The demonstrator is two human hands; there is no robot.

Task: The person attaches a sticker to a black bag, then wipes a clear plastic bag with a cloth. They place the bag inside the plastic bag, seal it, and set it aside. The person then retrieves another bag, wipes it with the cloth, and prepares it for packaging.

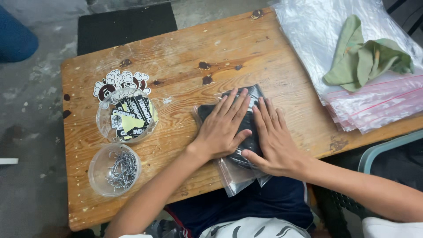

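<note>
Clear bag with black cloth [240, 132] lies at the near edge of the wooden surface [185, 57]. Left hand [222, 125] and right hand [272, 139] both flat, fingers spread, pressing it. Left of bag: tub of metal chains [114, 169], then tub of stickers [128, 114]. Beyond-right of bag: stack of clear bags [352, 88], green cloth [363, 57] on top.

Small home packing workshop, prob. merch/crafts: worn wooden table [185, 48] on bare concrete floor [31, 110], stack of zip bags [374, 105], tub of stickers [127, 115], tub of metal chains [114, 169], loose stickers [119, 81].
</note>
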